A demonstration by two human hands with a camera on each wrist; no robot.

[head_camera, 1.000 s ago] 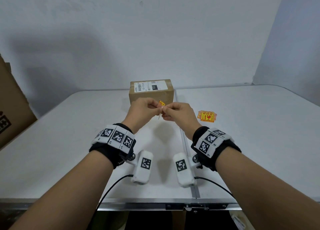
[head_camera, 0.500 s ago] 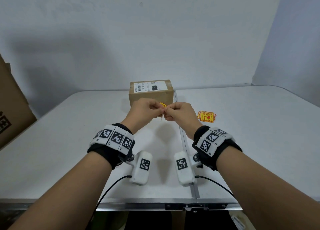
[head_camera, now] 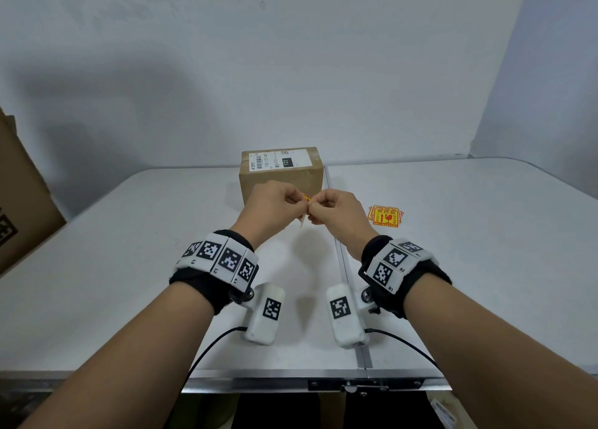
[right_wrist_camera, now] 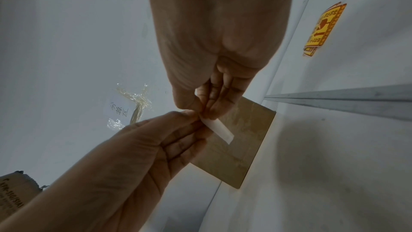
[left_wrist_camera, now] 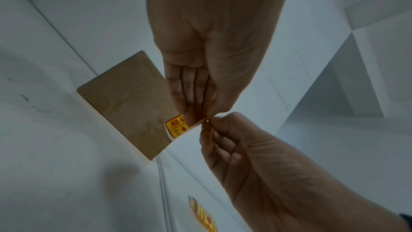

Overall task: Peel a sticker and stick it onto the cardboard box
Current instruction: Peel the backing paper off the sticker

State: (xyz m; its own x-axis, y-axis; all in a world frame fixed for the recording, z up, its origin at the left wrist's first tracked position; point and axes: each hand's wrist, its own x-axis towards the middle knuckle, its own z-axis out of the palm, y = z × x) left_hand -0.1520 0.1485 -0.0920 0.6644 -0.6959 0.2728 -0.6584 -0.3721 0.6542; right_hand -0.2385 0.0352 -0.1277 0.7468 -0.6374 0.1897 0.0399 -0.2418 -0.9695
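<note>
Both hands meet in mid-air above the white table (head_camera: 136, 266), fingertips touching, as a person works at a small yellow-and-red sticker (left_wrist_camera: 177, 126). The left hand (head_camera: 271, 202) pinches the sticker between thumb and curled fingers; in the left wrist view its printed face, with red characters and an arrow, pokes out below the fingers. The right hand (head_camera: 336, 210) pinches the same piece at its edge, thumb against bent forefinger, the other fingers folded in. In the right wrist view a narrow white strip (right_wrist_camera: 219, 130), the pale underside or backing, sticks out from between the two hands; whether it has begun to separate from the sticker cannot be told. The cardboard box (head_camera: 281, 177) stands on the table just behind the hands, a white shipping label (head_camera: 280, 160) on its top, its brown front face bare. A small stack of matching yellow stickers (head_camera: 385, 216) lies flat on the table to the right of the right hand, well apart from the box. A larger brown carton (head_camera: 22, 198) leans at the table's left edge.
</note>
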